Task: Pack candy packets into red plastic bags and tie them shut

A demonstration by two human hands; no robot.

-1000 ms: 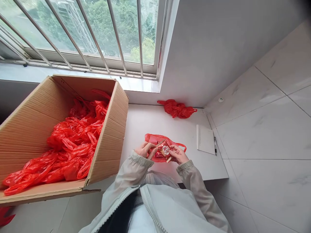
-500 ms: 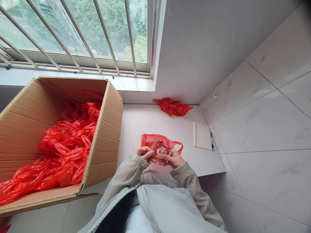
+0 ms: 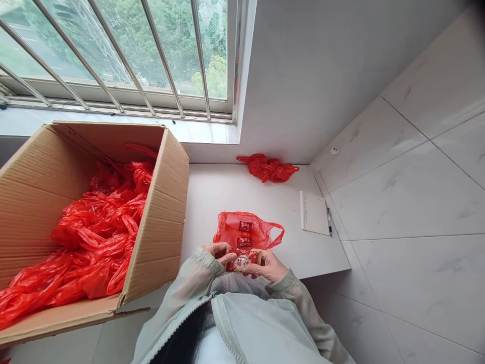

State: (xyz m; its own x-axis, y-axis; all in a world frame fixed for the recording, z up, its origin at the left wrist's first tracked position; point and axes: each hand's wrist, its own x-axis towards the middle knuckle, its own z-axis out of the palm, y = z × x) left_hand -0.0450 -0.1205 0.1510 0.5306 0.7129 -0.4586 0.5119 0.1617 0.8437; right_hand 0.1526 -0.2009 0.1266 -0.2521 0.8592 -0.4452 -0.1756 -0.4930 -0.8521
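Between my two hands is a red and gold wrapped packet (image 3: 242, 259) with a pale round emblem on its front. My left hand (image 3: 219, 253) pinches its left end, and my right hand (image 3: 268, 266) grips the right end, thumb on the front. Just beyond the hands a thin red plastic bag (image 3: 229, 222) lies flat on the white table (image 3: 212, 187), its handle loop toward the right. Several small dark red wrapped pieces (image 3: 245, 234) sit in a column at the bag; whether they are inside or on top I cannot tell.
On the left stands an open cardboard box (image 3: 161, 217) heaped with red plastic bags (image 3: 102, 237). A bunched red bag (image 3: 268, 168) rests against the wall. A notepad (image 3: 314, 212) and a pen (image 3: 329, 221) lie at the table's right edge. A barred window (image 3: 125, 50) is behind.
Both hands have drawn the packet down toward my body and turned it level. The small wrapped pieces at the bag, hidden before, now show.
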